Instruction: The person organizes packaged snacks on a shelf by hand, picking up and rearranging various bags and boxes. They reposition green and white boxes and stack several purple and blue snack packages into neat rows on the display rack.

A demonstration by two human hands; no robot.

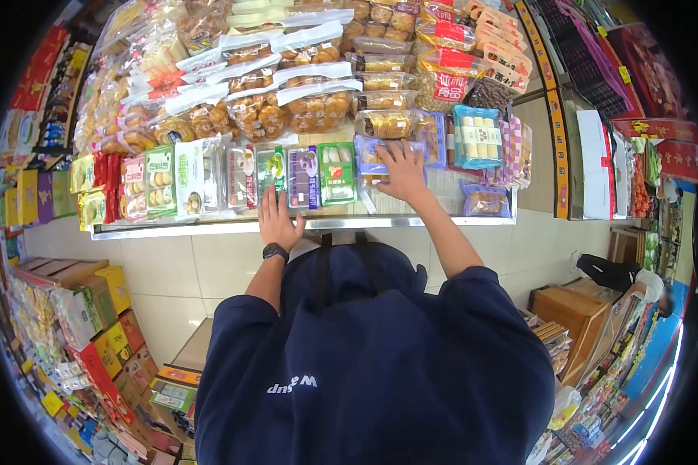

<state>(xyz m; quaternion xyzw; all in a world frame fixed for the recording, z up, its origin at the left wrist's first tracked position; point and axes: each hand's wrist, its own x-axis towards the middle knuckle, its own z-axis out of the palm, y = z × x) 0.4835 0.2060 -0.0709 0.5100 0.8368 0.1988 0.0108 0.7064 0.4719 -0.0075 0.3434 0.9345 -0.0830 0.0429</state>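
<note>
My left hand, with a dark watch on its wrist, reaches over the front edge of the display table. Its fingers are stretched out and touch the lower end of a green snack pack. Right of that stand a purple and white pack and another green pack with a clear window. My right hand lies with spread fingers on a purple-edged pastry pack, partly covering it. It looks laid on top rather than wrapped round the pack.
The metal table edge runs in front of me. Bagged cookies fill the back. A blue-trimmed pack and a small purple pack sit at right. Stacked boxes stand lower left. Another person is at far right.
</note>
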